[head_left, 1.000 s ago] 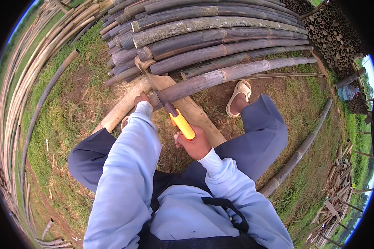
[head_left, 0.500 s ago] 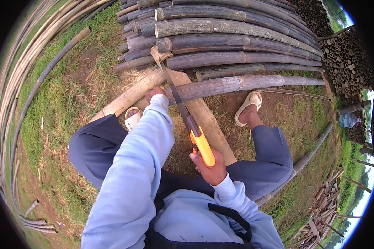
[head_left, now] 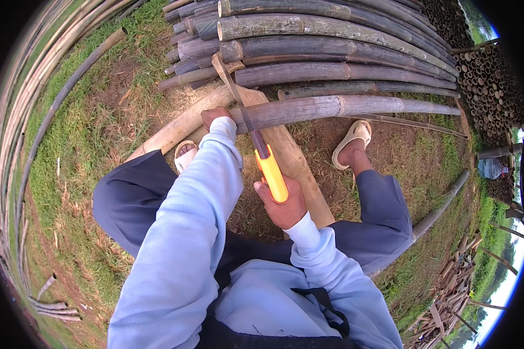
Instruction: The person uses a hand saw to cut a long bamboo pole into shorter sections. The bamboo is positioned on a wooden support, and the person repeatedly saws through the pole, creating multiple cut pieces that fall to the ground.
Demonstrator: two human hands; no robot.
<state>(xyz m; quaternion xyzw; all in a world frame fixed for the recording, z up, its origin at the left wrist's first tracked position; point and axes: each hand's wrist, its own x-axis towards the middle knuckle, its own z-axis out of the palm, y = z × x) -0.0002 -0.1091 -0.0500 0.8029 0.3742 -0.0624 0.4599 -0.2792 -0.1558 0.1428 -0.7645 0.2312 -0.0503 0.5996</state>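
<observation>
My right hand (head_left: 286, 203) is wrapped around the yellow handle of a handsaw (head_left: 264, 152). The saw's long blade points away from me and lies across a thick grey bamboo pole (head_left: 314, 109) near its left end. Just left of the blade, my left hand (head_left: 216, 118) is closed on that end of the pole; its fingertips are partly hidden. Beneath the pole runs a flat wooden plank (head_left: 291, 156), slanting from the far middle to my right thigh. A pale round log (head_left: 174, 131) lies on the left, meeting the plank's far end.
Beyond the pole, several dark bamboo poles (head_left: 343, 49) are piled side by side. Long thin poles (head_left: 38, 75) curve along the left over grass. My sandalled feet flank the plank. Cut bamboo (head_left: 488, 93) is stacked at far right, with scrap pieces (head_left: 448, 285) below.
My right hand and the saw have moved away from me and slightly left, pushing the blade farther across the pole. My left hand stays at the pole's end.
</observation>
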